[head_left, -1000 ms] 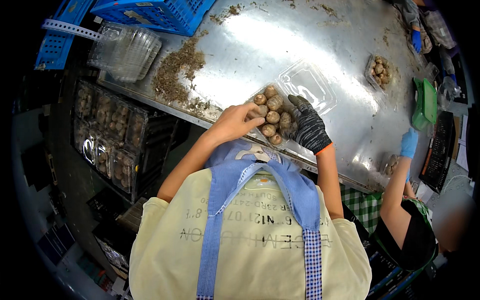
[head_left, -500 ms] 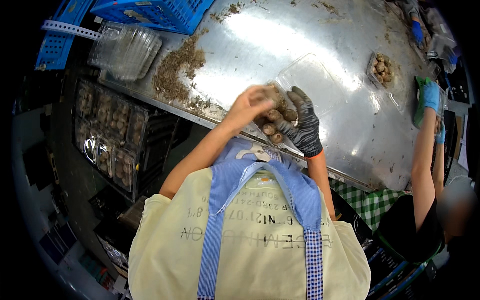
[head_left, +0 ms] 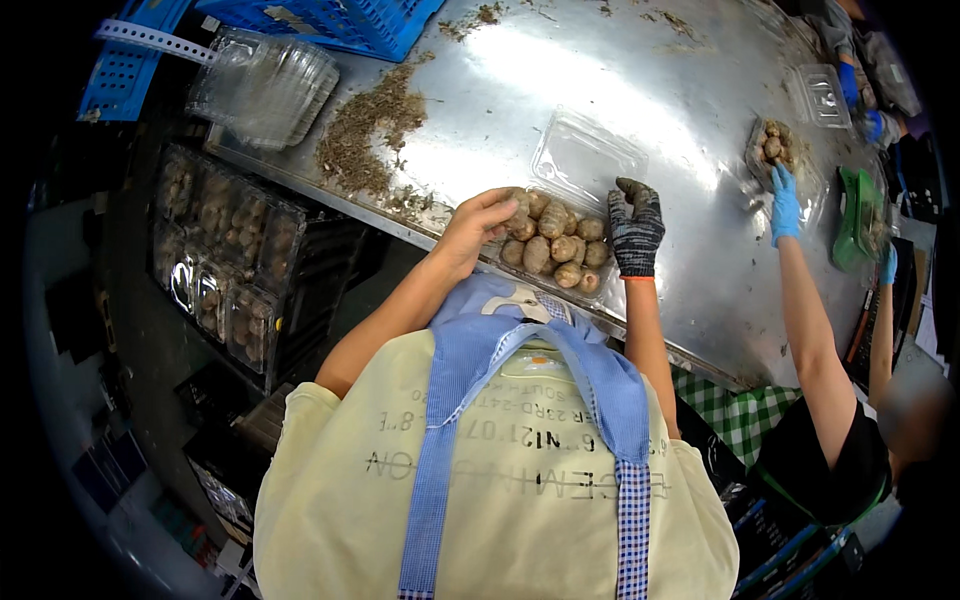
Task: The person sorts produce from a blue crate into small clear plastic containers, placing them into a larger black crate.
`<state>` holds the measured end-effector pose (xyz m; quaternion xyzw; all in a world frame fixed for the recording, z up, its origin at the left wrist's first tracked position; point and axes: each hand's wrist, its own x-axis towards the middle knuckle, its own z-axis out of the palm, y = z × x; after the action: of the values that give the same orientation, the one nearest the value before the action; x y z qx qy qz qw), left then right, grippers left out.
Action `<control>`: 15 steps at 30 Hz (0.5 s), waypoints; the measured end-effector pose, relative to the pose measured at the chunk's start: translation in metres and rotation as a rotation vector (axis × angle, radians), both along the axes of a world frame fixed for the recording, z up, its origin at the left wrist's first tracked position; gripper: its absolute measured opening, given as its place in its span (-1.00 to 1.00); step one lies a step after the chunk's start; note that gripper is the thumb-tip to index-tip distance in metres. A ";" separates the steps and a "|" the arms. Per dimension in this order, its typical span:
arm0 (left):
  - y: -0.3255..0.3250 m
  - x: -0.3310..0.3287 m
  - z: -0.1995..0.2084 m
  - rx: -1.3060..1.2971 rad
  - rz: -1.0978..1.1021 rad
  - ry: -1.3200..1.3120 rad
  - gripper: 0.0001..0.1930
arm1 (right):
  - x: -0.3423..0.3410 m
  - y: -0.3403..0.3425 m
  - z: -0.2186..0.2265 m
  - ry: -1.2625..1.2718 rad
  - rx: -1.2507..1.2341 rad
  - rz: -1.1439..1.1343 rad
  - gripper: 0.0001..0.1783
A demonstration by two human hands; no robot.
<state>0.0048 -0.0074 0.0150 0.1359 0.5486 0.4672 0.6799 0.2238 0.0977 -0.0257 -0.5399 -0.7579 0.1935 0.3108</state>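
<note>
A clear plastic clamshell box [head_left: 583, 295] packed with brown, ringed taro tubers [head_left: 538, 254] sits near the table's front edge. Its transparent lid [head_left: 590, 152] lies folded back on the far side. My bare left hand [head_left: 474, 232] is closed about the box's left end, thumb and fingers against the outermost tubers. At the right end, my right hand [head_left: 637, 228] wears a dark grey knit glove with an orange cuff. That hand is open, its fingers pointing away from me beside the box, partly bent. The glove hides the box's right edge.
Dry soil [head_left: 372, 135] litters the metal table [head_left: 700, 280]. Stacked empty clamshells [head_left: 265, 90] and a blue crate [head_left: 340, 25] stand far left; filled boxes [head_left: 220, 250] sit below. At right, a co-worker's blue-gloved hand [head_left: 784, 205] reaches another tuber box [head_left: 775, 145], near a green net bag [head_left: 855, 220].
My hands have moved apart to the box's two ends, uncovering the tubers. The box and lid have turned straighter. The co-worker's gloved hand has moved left to the other box.
</note>
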 end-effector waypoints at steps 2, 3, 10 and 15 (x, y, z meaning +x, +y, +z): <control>-0.002 -0.006 0.008 0.017 0.099 -0.090 -0.58 | -0.010 0.004 0.022 -0.209 0.184 0.041 -0.79; -0.003 -0.007 0.013 0.076 0.167 -0.181 -0.60 | -0.019 0.001 0.036 -0.125 0.196 0.084 -0.75; -0.008 -0.010 0.026 0.217 0.172 -0.407 -0.76 | -0.077 -0.031 0.076 0.047 -0.102 0.558 -0.60; -0.020 -0.007 0.029 0.091 0.182 -0.356 -0.77 | -0.098 -0.035 0.075 -0.267 0.199 0.803 -0.67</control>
<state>-0.0027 -0.0275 0.0438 0.0314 0.4082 0.5677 0.7142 0.1258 0.0631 0.0497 -0.1897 -0.9563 0.1535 0.1608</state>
